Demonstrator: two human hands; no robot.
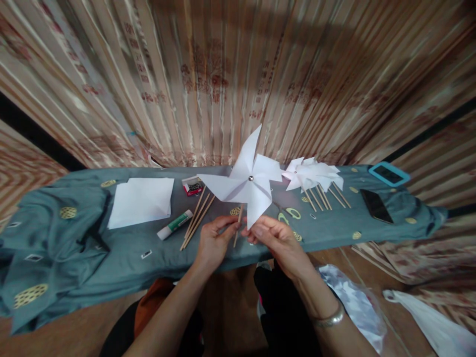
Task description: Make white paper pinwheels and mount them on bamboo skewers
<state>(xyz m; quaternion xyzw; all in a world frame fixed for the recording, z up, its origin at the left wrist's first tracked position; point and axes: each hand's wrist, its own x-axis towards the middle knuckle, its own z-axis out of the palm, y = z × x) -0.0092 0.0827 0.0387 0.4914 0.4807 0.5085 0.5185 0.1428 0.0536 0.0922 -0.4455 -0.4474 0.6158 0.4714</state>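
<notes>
Forearms [178, 302] closest to camera, reaching up from 6 o'clock over the desk [126, 258]. Left hand [215, 240]: thumb and fingers pinching a wooden stick [240, 214]. Right hand [280, 238]: fingers curled at the lower blade tip; can't tell if gripping or just steadying. White paper pinwheel [251, 179] sits just above both hands, 12 o'clock, facing camera; its join to the stick is hidden. Low stick hold probably keeps the blades uncrushed.

Clock from hands: glue stick [174, 225] and loose sticks [197, 220] at 9, likely parked for easy reach; paper sheets [143, 201] beyond; small red box [192, 187] at 10. Pinwheel pile [316, 176] at 2, sticks pointing nearer, maybe for easy pickup. Phone [376, 206] at 3. Scissors [287, 210] just beside right hand, likeliest snag; raised blades block some desk behind.
</notes>
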